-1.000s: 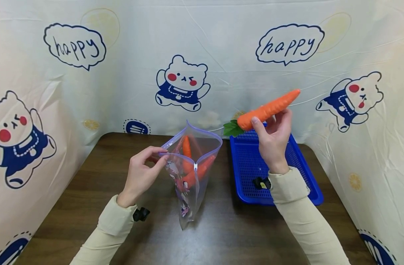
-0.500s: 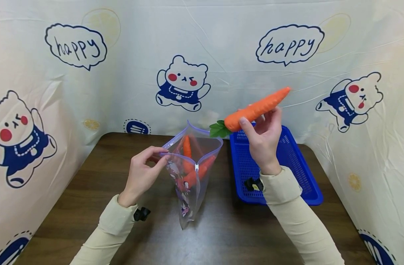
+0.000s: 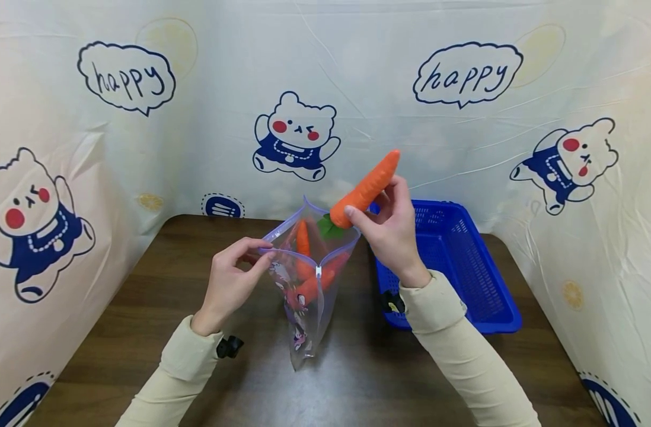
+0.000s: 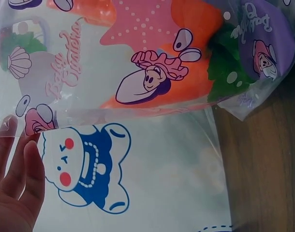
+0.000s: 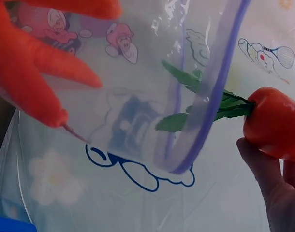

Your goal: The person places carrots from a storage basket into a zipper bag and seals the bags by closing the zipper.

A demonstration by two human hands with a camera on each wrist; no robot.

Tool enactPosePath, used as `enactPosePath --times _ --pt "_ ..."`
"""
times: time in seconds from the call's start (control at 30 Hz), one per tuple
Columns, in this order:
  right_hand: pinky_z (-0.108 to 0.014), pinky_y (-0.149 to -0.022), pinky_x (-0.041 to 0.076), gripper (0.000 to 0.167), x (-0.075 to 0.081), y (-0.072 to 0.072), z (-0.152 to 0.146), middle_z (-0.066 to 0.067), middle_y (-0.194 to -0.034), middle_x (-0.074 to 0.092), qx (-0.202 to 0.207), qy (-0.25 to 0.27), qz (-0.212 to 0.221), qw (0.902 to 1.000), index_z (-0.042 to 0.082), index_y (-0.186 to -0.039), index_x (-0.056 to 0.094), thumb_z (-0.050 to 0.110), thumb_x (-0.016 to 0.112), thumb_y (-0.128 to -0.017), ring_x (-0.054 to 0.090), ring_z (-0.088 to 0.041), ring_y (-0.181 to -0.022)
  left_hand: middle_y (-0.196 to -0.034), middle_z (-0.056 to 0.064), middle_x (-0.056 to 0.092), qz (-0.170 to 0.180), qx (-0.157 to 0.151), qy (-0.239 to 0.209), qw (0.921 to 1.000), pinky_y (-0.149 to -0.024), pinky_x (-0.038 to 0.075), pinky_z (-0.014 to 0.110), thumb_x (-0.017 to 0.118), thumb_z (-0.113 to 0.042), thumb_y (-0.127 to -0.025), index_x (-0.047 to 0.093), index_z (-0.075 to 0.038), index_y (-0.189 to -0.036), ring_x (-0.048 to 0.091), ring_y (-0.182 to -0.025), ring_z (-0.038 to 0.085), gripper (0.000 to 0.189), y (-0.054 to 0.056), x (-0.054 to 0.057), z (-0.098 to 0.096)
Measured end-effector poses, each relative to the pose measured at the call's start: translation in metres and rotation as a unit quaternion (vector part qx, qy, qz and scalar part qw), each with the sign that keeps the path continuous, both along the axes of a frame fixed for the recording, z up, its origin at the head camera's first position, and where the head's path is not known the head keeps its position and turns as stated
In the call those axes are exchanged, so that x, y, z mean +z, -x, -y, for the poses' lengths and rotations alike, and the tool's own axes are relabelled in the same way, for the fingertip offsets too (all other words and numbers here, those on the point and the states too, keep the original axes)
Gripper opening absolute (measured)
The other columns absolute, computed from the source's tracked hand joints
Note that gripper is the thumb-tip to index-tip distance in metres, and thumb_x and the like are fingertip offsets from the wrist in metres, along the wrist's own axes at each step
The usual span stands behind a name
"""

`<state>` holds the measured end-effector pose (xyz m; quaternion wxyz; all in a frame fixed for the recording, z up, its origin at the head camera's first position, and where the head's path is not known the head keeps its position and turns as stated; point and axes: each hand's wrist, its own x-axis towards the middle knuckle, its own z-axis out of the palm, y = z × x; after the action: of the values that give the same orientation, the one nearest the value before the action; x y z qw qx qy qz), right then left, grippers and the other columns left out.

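My left hand pinches the left rim of a clear zip bag with a purple edge, its mouth spread wide. Several orange carrots lie inside the bag, and green leaves press against its printed wall in the left wrist view. My right hand grips another carrot above the bag's right rim, tip pointing up and right. That carrot's green leaves reach into the mouth past the purple edge, while its orange body stays outside.
A blue perforated basket stands on the brown wooden table at the right, partly hidden by my right forearm. Behind the table hangs a pale printed curtain.
My right hand has carried the carrot leftward from over the basket to the bag, tilting it steeper, and its leaves have entered the mouth. My left hand has stayed on the rim.
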<state>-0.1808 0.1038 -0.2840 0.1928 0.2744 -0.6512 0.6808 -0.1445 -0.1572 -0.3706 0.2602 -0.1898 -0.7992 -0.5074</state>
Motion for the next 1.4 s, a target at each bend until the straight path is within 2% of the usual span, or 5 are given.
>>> enactPosePath --times 0.33,0.6,0.77,0.9,1.4 --pt "-0.037 -0.078 0.059 0.055 -0.007 -0.001 0.011 -0.013 -0.114 0.056 -0.059 -0.098 0.030 0.9930 0.002 -0.125 0.045 0.004 0.076 -0.080 0.058 -0.021 -0.097 -0.094 0.005 0.071 0.001 0.001 -0.001 1.0000 -0.066 0.053 0.019 0.072 -0.005 -0.084 0.070 -0.008 -0.101 0.061 -0.076 0.003 0.017 0.001 -0.001 0.000" --pt "-0.039 -0.085 0.057 0.057 -0.008 -0.001 0.017 -0.014 -0.117 0.057 -0.024 -0.105 0.063 0.9922 0.003 -0.127 0.043 0.005 0.076 -0.081 0.061 -0.025 -0.102 -0.093 0.005 0.071 -0.004 0.002 -0.002 1.0000 -0.066 0.052 0.018 0.072 -0.004 -0.084 0.070 -0.007 -0.100 0.061 -0.076 0.003 0.016 0.002 -0.002 -0.001" --pt "-0.044 -0.109 0.040 0.057 -0.010 -0.001 0.015 -0.006 -0.135 0.057 -0.057 -0.216 0.042 0.9738 0.009 -0.133 0.051 0.022 0.076 -0.083 0.050 -0.020 -0.126 -0.093 0.005 0.071 -0.008 0.002 -0.005 1.0000 -0.065 0.052 0.019 0.073 -0.004 -0.084 0.070 -0.007 -0.100 0.061 -0.075 0.004 0.016 0.002 -0.001 -0.001" --pt "-0.051 -0.110 0.030 0.050 -0.011 -0.001 0.009 -0.003 -0.146 0.049 -0.104 -0.247 0.027 0.9630 0.009 -0.127 0.059 0.027 0.075 -0.084 0.037 -0.022 -0.135 -0.092 0.005 0.071 -0.010 0.001 -0.005 0.9999 -0.064 0.051 0.017 0.073 -0.004 -0.083 0.070 -0.007 -0.099 0.060 -0.075 0.003 0.016 0.002 -0.001 -0.001" --pt "-0.036 -0.083 0.047 0.023 -0.014 0.004 -0.009 -0.011 -0.101 0.059 -0.160 -0.220 0.033 0.9616 0.004 -0.110 0.061 0.015 0.066 -0.091 0.056 -0.027 -0.093 -0.090 0.005 0.070 -0.009 0.015 -0.012 0.9998 -0.063 0.052 0.016 0.072 -0.004 -0.084 0.070 -0.005 -0.097 0.059 -0.071 0.004 0.014 0.002 -0.001 0.001"
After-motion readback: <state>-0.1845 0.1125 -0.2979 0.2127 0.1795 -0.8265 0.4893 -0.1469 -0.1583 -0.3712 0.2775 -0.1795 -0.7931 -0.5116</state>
